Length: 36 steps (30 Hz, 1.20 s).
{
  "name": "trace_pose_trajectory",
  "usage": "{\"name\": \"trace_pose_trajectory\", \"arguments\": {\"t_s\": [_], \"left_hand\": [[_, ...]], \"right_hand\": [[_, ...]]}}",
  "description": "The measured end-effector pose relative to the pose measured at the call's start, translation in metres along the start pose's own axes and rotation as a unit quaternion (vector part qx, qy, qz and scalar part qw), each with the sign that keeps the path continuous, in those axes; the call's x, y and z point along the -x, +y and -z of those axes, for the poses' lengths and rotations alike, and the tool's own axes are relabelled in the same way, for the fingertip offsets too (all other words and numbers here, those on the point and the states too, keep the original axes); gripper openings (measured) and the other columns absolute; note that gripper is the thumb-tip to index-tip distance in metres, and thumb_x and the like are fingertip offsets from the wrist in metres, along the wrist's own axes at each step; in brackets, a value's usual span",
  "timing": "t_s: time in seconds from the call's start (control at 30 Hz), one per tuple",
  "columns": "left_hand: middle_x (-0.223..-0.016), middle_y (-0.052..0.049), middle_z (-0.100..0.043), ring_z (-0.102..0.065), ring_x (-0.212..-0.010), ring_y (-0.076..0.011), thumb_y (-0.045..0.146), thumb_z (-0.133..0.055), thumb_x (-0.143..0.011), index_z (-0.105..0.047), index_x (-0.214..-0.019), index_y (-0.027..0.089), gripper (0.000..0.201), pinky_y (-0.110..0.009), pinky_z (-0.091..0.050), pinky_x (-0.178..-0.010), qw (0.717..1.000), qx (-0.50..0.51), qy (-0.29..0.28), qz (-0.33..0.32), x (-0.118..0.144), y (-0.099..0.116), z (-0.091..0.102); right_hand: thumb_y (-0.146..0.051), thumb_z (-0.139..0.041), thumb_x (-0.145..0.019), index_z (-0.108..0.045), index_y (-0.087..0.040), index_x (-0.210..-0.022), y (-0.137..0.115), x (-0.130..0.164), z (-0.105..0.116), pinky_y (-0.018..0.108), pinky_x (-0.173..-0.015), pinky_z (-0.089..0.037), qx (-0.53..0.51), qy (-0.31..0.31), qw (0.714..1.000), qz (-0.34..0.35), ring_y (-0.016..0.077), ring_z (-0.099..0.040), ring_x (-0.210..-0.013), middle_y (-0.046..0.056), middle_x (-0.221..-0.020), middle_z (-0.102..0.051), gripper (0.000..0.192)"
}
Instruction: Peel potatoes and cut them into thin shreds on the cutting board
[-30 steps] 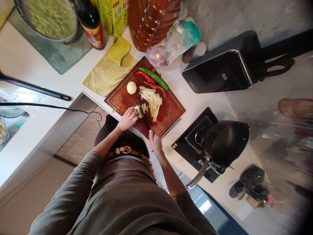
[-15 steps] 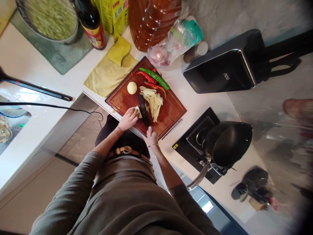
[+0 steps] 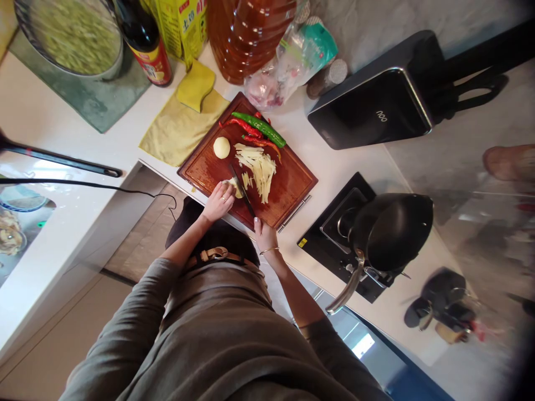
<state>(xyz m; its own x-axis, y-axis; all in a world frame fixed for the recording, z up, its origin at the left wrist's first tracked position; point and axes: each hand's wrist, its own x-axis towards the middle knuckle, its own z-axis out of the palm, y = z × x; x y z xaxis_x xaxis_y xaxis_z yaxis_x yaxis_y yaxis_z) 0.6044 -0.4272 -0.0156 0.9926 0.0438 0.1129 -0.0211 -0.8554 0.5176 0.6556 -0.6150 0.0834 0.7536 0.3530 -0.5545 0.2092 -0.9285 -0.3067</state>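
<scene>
My right hand (image 3: 265, 234) is closed round the handle of a dark kitchen knife (image 3: 243, 192), whose blade appears as a thin line beside a pale potato piece (image 3: 238, 189). With bent fingers, my left hand (image 3: 219, 201) presses that piece against the brown cutting board (image 3: 292, 189); its fingers partly cover it. Right of the blade lie a few short strips and a larger heap of potato strips (image 3: 261, 170). A whole peeled potato (image 3: 221, 147) rests farther back on the board, near a green chilli pepper (image 3: 259, 128) and several red chilli peppers (image 3: 267, 143).
Left of the board lies a yellow cloth (image 3: 167, 131). Behind stand a sauce bottle (image 3: 146, 47), a large oil jug (image 3: 246, 39) and a plastic bag (image 3: 271, 83). To the right are a black knife block (image 3: 371, 111) and a wok (image 3: 393, 231) on the hob.
The knife blade has turned from showing its broad face to nearly edge-on. Short strips beside it are now uncovered. My left hand stays on the potato piece; the whole view has shifted slightly.
</scene>
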Motion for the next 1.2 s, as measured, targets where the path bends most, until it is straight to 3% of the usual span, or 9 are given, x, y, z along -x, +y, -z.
{"name": "trace_pose_trajectory", "arguments": {"t_s": [0.33, 0.53, 0.67, 0.9, 1.2], "left_hand": [[-0.127, -0.017, -0.057, -0.043, -0.129, -0.0302, 0.019, -0.041, -0.089, -0.06, -0.11, 0.013, 0.029, -0.058, -0.035, -0.108, 1.0, 0.018, -0.002, 0.009, 0.0, 0.001, 0.001], [-0.128, -0.017, -0.056, -0.041, -0.131, -0.0302, 0.019, -0.041, -0.088, -0.059, -0.113, 0.012, 0.032, -0.058, -0.032, -0.109, 1.0, 0.026, -0.004, 0.015, -0.001, 0.001, 0.0], [-0.128, -0.019, -0.055, -0.039, -0.132, -0.0306, 0.019, -0.04, -0.088, -0.054, -0.121, 0.011, 0.037, -0.059, -0.031, -0.109, 0.999, 0.03, -0.006, 0.018, -0.001, 0.0, -0.001], [-0.129, -0.019, -0.055, -0.039, -0.132, -0.03, 0.02, -0.041, -0.089, -0.058, -0.116, 0.011, 0.033, -0.059, -0.03, -0.11, 0.999, 0.029, -0.007, 0.013, 0.0, -0.001, -0.001], [-0.128, -0.018, -0.056, -0.04, -0.131, -0.0305, 0.018, -0.041, -0.088, -0.061, -0.109, 0.013, 0.029, -0.06, -0.032, -0.109, 0.999, 0.037, -0.006, 0.014, -0.001, 0.001, 0.002]], "right_hand": [[-0.046, -0.029, -0.094, -0.068, -0.013, -0.092, -0.004, -0.006, -0.006, 0.026, -0.06, -0.036, 0.028, -0.022, 0.999, -0.03, 0.0214, -0.065, -0.072, 0.016, -0.081, -0.071, 0.051], [-0.049, -0.019, -0.095, -0.069, -0.013, -0.087, -0.001, -0.025, -0.021, 0.025, -0.059, -0.04, -0.079, -0.008, 0.996, -0.034, 0.0185, -0.064, -0.067, 0.014, -0.07, -0.068, 0.062], [-0.053, -0.011, -0.094, -0.068, -0.014, -0.08, 0.004, -0.02, -0.017, 0.024, -0.058, -0.041, -0.125, 0.005, 0.991, -0.039, 0.0166, -0.062, -0.061, 0.012, -0.065, -0.066, 0.07], [-0.053, -0.016, -0.094, -0.068, -0.015, -0.087, -0.002, -0.006, -0.003, 0.024, -0.063, -0.04, -0.061, 0.014, 0.998, 0.01, 0.0174, -0.064, -0.069, 0.011, -0.072, -0.069, 0.065], [-0.049, -0.02, -0.095, -0.068, -0.014, -0.091, -0.002, -0.003, -0.002, 0.024, -0.061, -0.038, -0.014, 0.003, 1.0, 0.005, 0.0197, -0.065, -0.075, 0.014, -0.081, -0.071, 0.06]]}}
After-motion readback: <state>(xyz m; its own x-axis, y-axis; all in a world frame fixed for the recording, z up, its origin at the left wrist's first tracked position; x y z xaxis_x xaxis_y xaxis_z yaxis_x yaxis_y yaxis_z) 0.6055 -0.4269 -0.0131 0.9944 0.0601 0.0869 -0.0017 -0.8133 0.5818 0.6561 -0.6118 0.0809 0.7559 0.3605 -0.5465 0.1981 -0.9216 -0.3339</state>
